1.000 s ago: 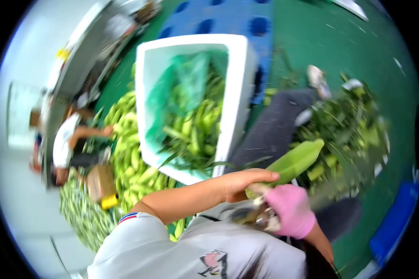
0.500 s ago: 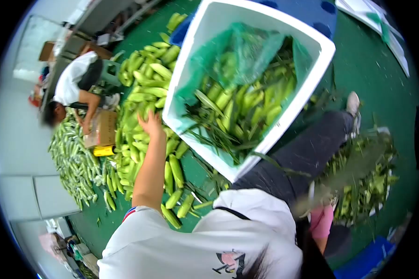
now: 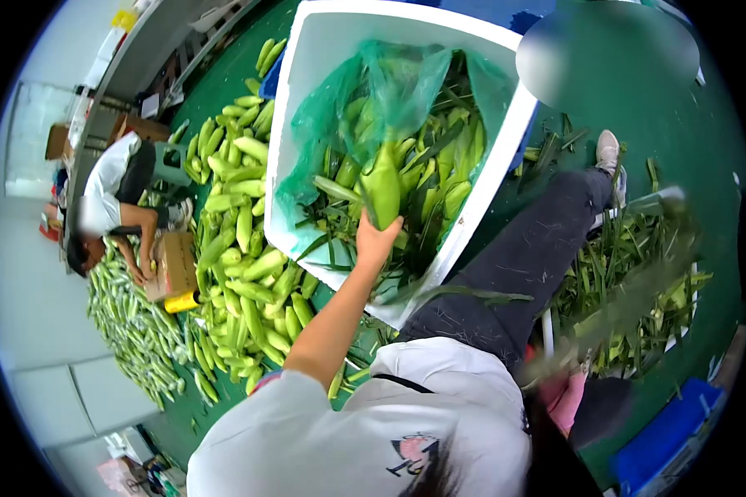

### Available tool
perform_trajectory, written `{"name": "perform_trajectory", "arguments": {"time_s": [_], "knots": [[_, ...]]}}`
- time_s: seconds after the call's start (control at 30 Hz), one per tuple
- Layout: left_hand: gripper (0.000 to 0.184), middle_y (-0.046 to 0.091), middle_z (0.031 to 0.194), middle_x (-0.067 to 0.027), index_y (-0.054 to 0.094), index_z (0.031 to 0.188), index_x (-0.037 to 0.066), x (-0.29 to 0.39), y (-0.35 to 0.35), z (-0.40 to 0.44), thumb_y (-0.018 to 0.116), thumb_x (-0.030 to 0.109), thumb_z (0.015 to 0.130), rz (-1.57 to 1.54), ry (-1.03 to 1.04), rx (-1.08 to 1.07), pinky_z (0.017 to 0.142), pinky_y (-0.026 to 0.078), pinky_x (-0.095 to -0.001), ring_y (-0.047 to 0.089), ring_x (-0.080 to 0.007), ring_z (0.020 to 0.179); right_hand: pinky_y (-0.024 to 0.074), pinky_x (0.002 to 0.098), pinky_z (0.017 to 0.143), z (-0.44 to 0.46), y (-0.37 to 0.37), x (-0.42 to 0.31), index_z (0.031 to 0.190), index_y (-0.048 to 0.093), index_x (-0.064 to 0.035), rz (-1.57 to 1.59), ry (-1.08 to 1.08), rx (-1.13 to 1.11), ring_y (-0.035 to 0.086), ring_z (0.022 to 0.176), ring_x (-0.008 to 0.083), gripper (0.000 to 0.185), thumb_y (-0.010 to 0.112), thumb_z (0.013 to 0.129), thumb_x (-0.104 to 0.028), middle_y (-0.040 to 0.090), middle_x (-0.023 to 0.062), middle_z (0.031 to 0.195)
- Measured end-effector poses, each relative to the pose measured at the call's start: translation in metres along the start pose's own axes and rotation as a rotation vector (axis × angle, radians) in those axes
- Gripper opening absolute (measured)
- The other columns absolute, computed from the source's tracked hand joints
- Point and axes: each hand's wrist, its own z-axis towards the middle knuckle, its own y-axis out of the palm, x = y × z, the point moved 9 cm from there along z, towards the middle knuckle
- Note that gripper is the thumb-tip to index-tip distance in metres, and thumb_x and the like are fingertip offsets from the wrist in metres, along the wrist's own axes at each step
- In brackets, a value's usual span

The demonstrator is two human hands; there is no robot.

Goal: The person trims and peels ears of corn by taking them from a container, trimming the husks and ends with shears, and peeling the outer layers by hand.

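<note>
My left hand (image 3: 376,238) is closed around the lower end of a green-husked ear of corn (image 3: 381,186). It is over the white foam box (image 3: 283,157), which is lined with green plastic film (image 3: 323,103). More ears of corn (image 3: 460,157) and loose dark husk leaves (image 3: 327,240) lie inside the box. At lower right, my right hand (image 3: 565,399) appears in pink, close to my leg and a heap of stripped husks (image 3: 630,290). Its fingers are blurred and partly hidden, so I cannot tell what they hold.
A large pile of corn (image 3: 244,248) covers the green floor left of the box. Beyond it another person (image 3: 108,190) bends over a cardboard box (image 3: 171,265) beside many wrapped ears (image 3: 128,319). A blue crate (image 3: 667,439) stands at lower right.
My left hand has moved right from the corn pile to over the foam box and now grips an ear of corn. The view has shifted, with the box appearing farther left.
</note>
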Motion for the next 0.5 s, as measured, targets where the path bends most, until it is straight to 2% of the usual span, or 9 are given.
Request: {"name": "perform_trajectory", "arguments": {"time_s": [0.07,0.13,0.2,0.27,0.3,0.33,0.4,0.43,0.5], "knots": [[0.066,0.065,0.112,-0.0162,0.052,0.125,-0.001,0.067,-0.015,-0.027,0.082,0.027,0.074,-0.151,-0.061,-0.067,0.091,0.048,-0.0359,0.063,-0.0264,0.102,0.0453,0.0333,0.076,-0.002,0.012,-0.005,0.139,0.039,0.0029,0.014,0.004,-0.103,0.047,0.072,0.0144,0.061,0.059,0.094,-0.032,0.047,0.0017,0.08],[0.066,0.064,0.113,-0.0143,0.052,0.128,0.0,0.14,-0.018,-0.048,0.082,0.024,0.073,0.005,0.022,-0.183,0.092,0.048,-0.0359,0.062,-0.0248,0.103,0.0463,0.0336,0.078,0.002,0.023,-0.015,0.141,0.038,0.0036,-0.093,-0.021,-0.172,0.05,0.076,0.0151,0.065,0.062,0.091,-0.03,0.051,0.0032,0.085],[0.067,0.063,0.115,-0.0132,0.053,0.129,-0.001,0.235,0.008,-0.076,0.081,0.021,0.073,0.003,0.295,-0.374,0.092,0.048,-0.0358,0.061,-0.0237,0.105,0.0471,0.0336,0.081,0.009,0.031,-0.034,0.143,0.036,0.0031,-0.318,-0.077,-0.17,0.054,0.081,0.0162,0.071,0.066,0.087,-0.027,0.055,0.0052,0.093],[0.068,0.062,0.115,-0.0126,0.053,0.13,0.0,0.292,0.051,-0.105,0.081,0.018,0.07,0.064,0.5,-0.527,0.091,0.048,-0.0364,0.062,-0.0249,0.104,0.0471,0.0327,0.087,0.006,0.046,-0.077,0.146,0.035,0.0003,-0.454,-0.312,-0.294,0.057,0.091,0.0177,0.083,0.074,0.077,-0.024,0.056,0.0091,0.11],[0.069,0.061,0.111,-0.0134,0.053,0.13,0.003,0.32,0.076,-0.124,0.081,0.015,0.068,0.096,0.573,-0.625,0.09,0.048,-0.0369,0.062,-0.0289,0.103,0.0468,0.0335,0.089,-0.01,0.065,-0.106,0.147,0.035,-0.0017,-0.496,-0.333,-0.266,0.058,0.094,0.0205,0.086,0.076,0.074,-0.024,0.054,0.0109,0.115],[0.072,0.064,0.113,-0.0104,0.052,0.132,0.0,0.334,0.102,-0.141,0.079,0.008,0.066,0.264,0.616,-0.721,0.092,0.047,-0.0329,0.061,-0.0201,0.104,0.0461,0.0352,0.091,-0.017,0.069,-0.13,0.146,0.035,-0.0031,-0.593,-0.461,-0.226,0.057,0.098,0.024,0.089,0.078,0.071,-0.025,0.053,0.0129,0.119],[0.071,0.064,0.112,-0.012,0.053,0.13,0.001,0.365,0.141,-0.184,0.079,0.008,0.065,0.397,0.824,-0.83,0.092,0.048,-0.0333,0.062,-0.0218,0.103,0.0442,0.0397,0.096,-0.029,0.062,-0.171,0.144,0.037,-0.0055,-0.867,-0.798,-0.091,0.055,0.107,0.0317,0.092,0.081,0.066,-0.026,0.051,0.017,0.125],[0.07,0.065,0.111,-0.0132,0.053,0.129,0.001,0.369,0.159,-0.197,0.08,0.01,0.065,0.284,0.846,-0.899,0.091,0.048,-0.0345,0.063,-0.0239,0.101,0.0426,0.0421,0.097,-0.034,0.055,-0.189,0.142,0.039,-0.0058,-0.976,-0.863,-0.026,0.052,0.11,0.035,0.09,0.081,0.066,-0.027,0.051,0.018,0.124],[0.071,0.065,0.112,-0.0128,0.053,0.13,0.001,0.376,0.191,-0.226,0.081,0.011,0.066,0.367,0.867,-1.118,0.093,0.047,-0.0337,0.063,-0.0227,0.103,0.039,0.0463,0.1,-0.047,0.028,-0.214,0.137,0.042,-0.0062,-1.156,-0.973,0.123,0.048,0.114,0.0396,0.085,0.08,0.064,-0.027,0.051,0.019,0.12]]}}
